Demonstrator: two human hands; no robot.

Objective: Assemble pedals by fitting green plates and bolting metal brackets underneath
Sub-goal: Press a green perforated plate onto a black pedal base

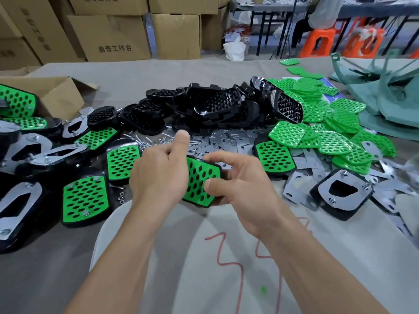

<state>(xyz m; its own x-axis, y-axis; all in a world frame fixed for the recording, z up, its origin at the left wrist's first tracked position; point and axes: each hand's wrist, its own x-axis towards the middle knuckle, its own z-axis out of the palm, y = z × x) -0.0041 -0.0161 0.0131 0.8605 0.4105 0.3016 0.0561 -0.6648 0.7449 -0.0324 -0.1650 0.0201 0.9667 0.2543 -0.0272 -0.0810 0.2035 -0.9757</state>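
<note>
A black pedal [199, 180] with a green plate fitted face up is held above the table [68, 268] edge, gripped by both hands. The left hand [158, 175] is closed round its left side, thumb raised. The right hand [240, 191] is curled on its right side, thumb pressed on the green plate. Finished pedals [86, 200] are lying to the left, some green side up, some showing the metal bracket. Loose metal brackets [229, 139] and bolts [145, 141] are scattered just beyond the hands. Bare black pedal bodies [204, 107] are piled behind them. Loose green plates [328, 123] are heaped at right. Cardboard boxes [113, 37] are stacked at the back.
</note>
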